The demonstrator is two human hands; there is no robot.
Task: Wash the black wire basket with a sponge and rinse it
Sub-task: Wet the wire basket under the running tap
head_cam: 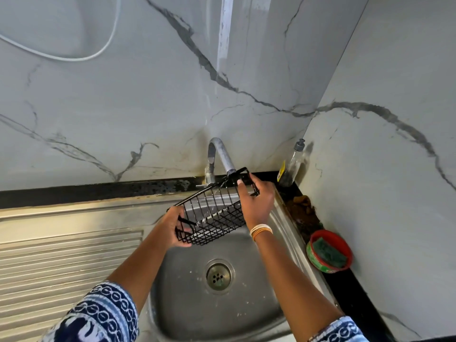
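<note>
One head-worn wide view looks steeply down, close over the sink (pixel 283 304), facing the marble wall (pixel 123 107).

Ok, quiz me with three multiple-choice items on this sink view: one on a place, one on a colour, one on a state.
1. Where is the green scrub sponge?
A in the round red tub on the counter
B in the right hand
C in the sink

2. What colour is the wire basket?
A white
B black
C red

3. How is the basket held?
A left hand only
B both hands, the right hand included
C resting on the drain

Answers: 1 A, it lies in the tub; 2 B, its wires are black; 3 B, each hand has a grip on one end.
</note>
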